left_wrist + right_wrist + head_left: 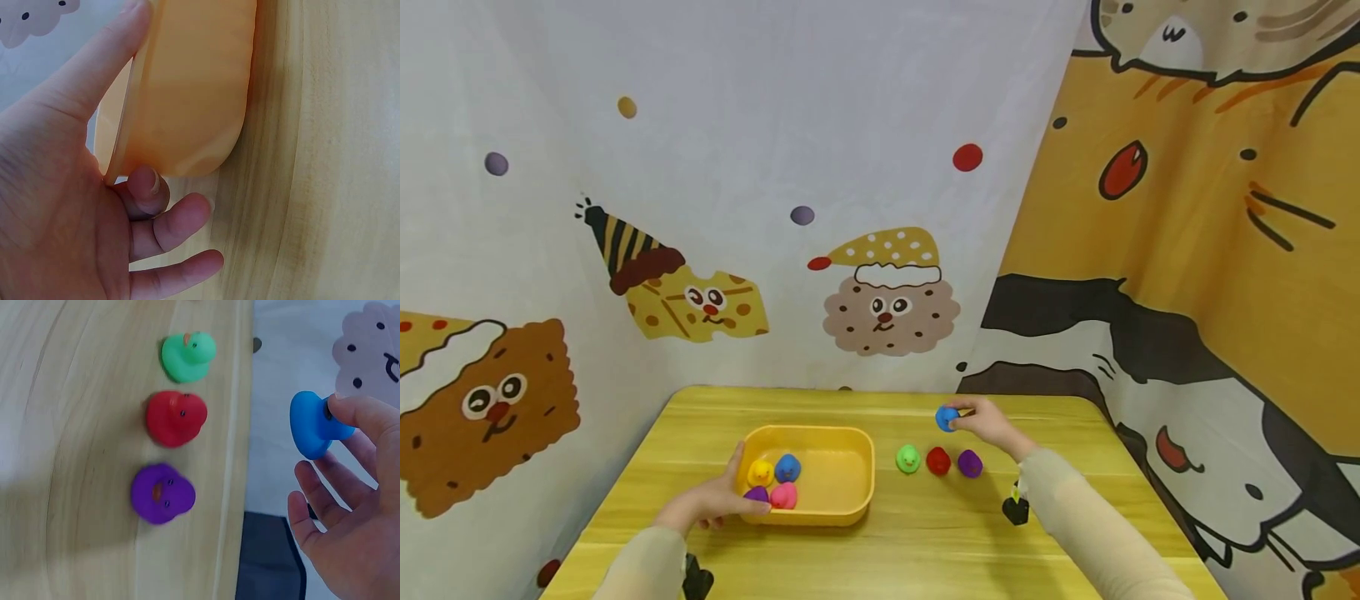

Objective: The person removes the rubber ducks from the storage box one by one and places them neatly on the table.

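Observation:
A yellow plastic bin [838, 517] [194, 94] holds a yellow duck [761, 473], a blue duck [787, 468], a pink duck [784, 496] and a purple duck [757, 494] at its left end. My left hand [711, 498] [69, 187] grips the bin's left front corner, thumb along the rim. Raised above the table, my right hand [988, 423] [356, 481] pinches a second blue duck [947, 418] [312, 425] between thumb and fingers. Below it stand a green duck [907, 458] [187, 357], a red duck [938, 461] [175, 419] and another purple duck [970, 463] [161, 494] in a row.
The wooden table [925, 550] reaches back to a patterned curtain [880, 125]. Its back edge lies just behind the bin and the row of ducks. Black devices sit by both wrists, one [1016, 510] at the right and one [697, 577] at the left.

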Motion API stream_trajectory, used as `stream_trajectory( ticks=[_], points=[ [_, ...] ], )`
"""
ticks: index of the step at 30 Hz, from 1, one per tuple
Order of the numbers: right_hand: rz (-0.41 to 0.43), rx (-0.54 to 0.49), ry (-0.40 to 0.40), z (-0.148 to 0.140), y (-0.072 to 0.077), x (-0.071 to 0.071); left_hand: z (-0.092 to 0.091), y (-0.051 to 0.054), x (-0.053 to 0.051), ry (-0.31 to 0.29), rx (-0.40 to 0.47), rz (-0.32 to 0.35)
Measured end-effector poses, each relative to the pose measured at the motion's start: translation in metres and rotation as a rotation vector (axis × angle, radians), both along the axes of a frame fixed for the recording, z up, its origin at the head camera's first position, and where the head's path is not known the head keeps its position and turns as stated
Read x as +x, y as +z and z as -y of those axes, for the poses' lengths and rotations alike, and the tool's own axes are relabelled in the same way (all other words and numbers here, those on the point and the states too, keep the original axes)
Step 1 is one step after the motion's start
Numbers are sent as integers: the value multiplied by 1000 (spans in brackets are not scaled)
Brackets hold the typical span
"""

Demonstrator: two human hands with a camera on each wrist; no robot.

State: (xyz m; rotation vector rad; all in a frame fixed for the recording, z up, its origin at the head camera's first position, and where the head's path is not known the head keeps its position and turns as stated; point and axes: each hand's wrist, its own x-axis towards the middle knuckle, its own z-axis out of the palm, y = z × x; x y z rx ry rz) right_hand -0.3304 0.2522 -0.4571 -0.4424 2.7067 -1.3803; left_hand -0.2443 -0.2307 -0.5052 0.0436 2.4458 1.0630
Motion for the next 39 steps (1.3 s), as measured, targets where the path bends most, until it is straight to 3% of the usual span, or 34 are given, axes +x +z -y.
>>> stream_trajectory(
  ticks=[12, 24, 39],
  points=[
    [12, 55, -60, -35, -6, 7, 0, -2, -1, 2, -9, 0],
    [35, 75, -115, -68, -20, 11, -2, 5, 2, -12, 0, 3],
    [58, 115, -146, -83, -26, 22, -1, 2, 1, -8, 17, 9]
  ],
)
